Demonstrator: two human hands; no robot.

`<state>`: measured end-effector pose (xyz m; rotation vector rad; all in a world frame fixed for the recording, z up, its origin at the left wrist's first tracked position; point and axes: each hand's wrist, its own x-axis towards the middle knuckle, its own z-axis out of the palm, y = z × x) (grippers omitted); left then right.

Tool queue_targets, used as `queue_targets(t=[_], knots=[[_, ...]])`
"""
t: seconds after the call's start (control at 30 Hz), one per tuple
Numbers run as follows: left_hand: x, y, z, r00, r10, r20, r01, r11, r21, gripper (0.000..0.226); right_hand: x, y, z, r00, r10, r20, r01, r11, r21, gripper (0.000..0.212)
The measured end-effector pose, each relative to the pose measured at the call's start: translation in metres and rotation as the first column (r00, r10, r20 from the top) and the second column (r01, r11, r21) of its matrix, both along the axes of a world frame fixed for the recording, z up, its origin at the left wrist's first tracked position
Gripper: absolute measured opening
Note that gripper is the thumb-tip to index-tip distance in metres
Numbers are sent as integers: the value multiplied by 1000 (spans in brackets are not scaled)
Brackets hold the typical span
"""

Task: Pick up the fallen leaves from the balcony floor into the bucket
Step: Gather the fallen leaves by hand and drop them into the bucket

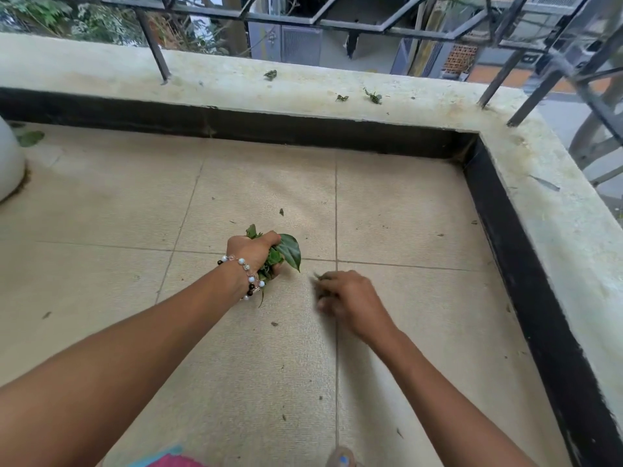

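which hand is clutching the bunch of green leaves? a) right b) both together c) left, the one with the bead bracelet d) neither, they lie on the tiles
c: the left hand is fisted round the green leaves, its wrist wearing the bead bracelet; the right hand is apart from them.

White pot [8, 163], metal railing [354, 23]

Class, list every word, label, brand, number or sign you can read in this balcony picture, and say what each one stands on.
None can be read.
No writing shows on the bunch of leaves, the bracelet, the floor tiles or the ledge.
The buildings beyond the railing are too blurred to show any sign.
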<state>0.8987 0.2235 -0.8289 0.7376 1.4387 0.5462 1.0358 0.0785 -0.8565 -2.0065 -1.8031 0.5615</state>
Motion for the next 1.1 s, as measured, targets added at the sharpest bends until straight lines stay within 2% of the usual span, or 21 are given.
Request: queue_targets(t=[0.07,0.17,0.23,0.3,0.33,0.4,0.43,0.5,0.6,0.7,0.73,0.87,0.93,1.0,1.1], knots=[[-1,-1,1,1000,-4,-2,4,1000,4,22,-12,-4,-15,988,108,107,-105,994,-35,15],[-3,-1,3,1000,-11,-9,11,1000,4,24,-15,-5,-20,983,116,140,-104,991,-88,24],[-6,1,3,1000,-11,-17,11,1000,10,24,-12,-2,-14,985,101,138,-95,994,-45,24],[-10,4,4,1000,-6,-26,6,1000,20,23,-5,7,-5,992,9,123,-11,1000,22,19],[-12,6,5,999,3,-32,-2,1000,23,22,0,13,1,991,-94,93,89,995,52,18],[-15,8,6,999,19,-34,-18,1000,20,22,16,22,5,969,-237,67,234,971,49,17],[-15,8,6,999,20,-28,-20,1000,16,22,22,23,4,960,-259,108,259,966,17,18],[-14,8,7,1000,15,-19,-15,1000,9,22,28,17,-5,962,-191,196,203,978,-43,18],[-10,6,6,1000,8,-18,-8,1000,4,23,22,6,-18,972,-114,204,129,990,-62,20],[-9,3,4,1000,7,-27,-7,1000,-5,23,19,15,-13,985,-109,138,124,986,-109,24],[-10,4,4,1000,11,-26,-11,1000,-8,23,16,21,-7,985,-140,98,148,986,-80,23],[-19,13,2,997,81,-5,-81,997,-4,21,10,69,24,937,-275,-216,286,958,21,19],[-27,21,1,991,135,2,-135,991,0,20,8,102,30,928,-266,-261,285,958,37,19],[-34,28,0,983,182,6,-182,983,-9,20,4,136,32,967,-189,-169,201,978,57,20],[-44,35,2,976,218,0,-218,976,-24,20,-3,173,19,997,-49,62,46,998,37,26]])
